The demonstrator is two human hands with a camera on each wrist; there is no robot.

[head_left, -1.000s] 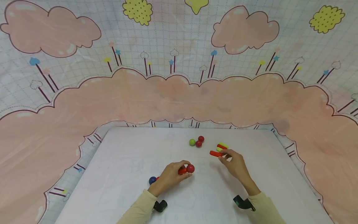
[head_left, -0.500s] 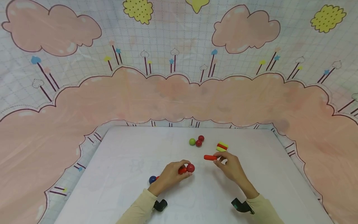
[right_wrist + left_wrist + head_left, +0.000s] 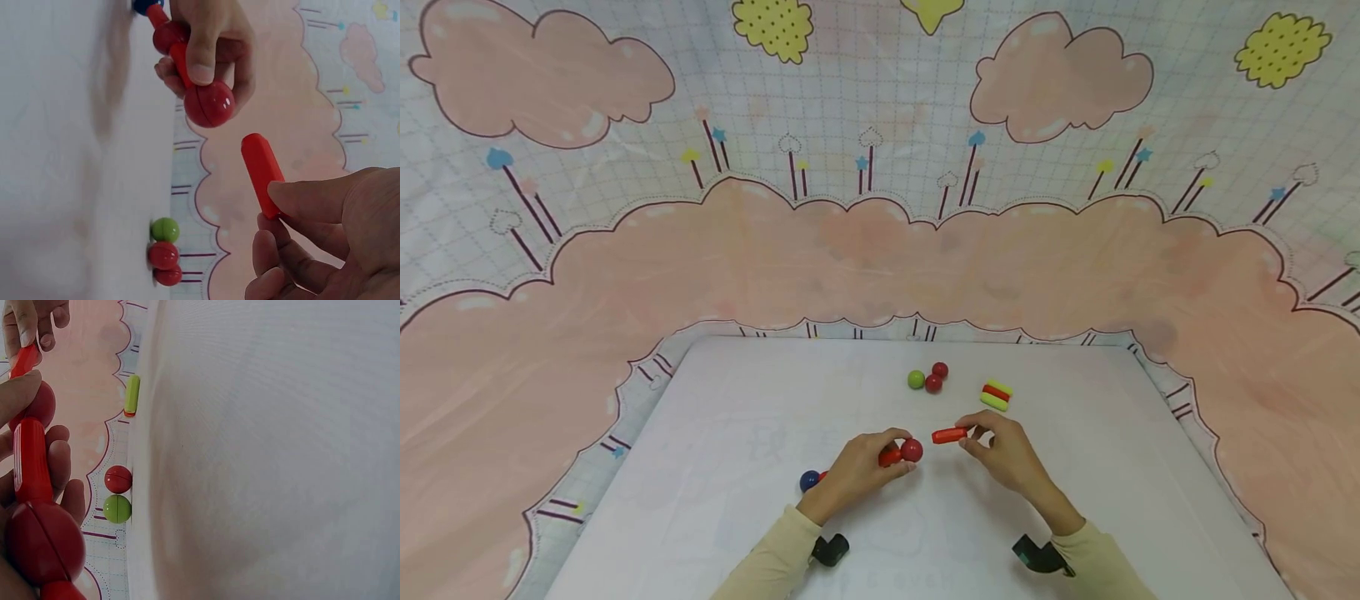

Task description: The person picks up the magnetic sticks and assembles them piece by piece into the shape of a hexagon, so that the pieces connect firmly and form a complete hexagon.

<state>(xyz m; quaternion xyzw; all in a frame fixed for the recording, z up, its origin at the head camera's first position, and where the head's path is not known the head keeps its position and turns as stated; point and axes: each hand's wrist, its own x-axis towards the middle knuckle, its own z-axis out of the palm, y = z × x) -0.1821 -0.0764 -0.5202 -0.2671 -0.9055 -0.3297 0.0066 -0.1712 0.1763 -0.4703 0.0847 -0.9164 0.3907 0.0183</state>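
My left hand grips a chain of red rods and dark red balls, its fingers and thumb around one red rod. At the chain's right end sits a red ball; a second red ball is further back. A blue ball ends the other side, partly cut off in the right wrist view. Between thumb and fingers, my right hand pinches a separate red rod. That rod's free end points at the end ball, with a small gap between them.
Beyond the hands, one green ball and two red balls sit together on the white table. To their right lie two yellow-green rods with a red rod between them. A patterned cloth hangs behind.
My right hand has moved left and toward me, carrying the red rod away from the other rods and closer to the end ball. The left hand has stayed almost still.
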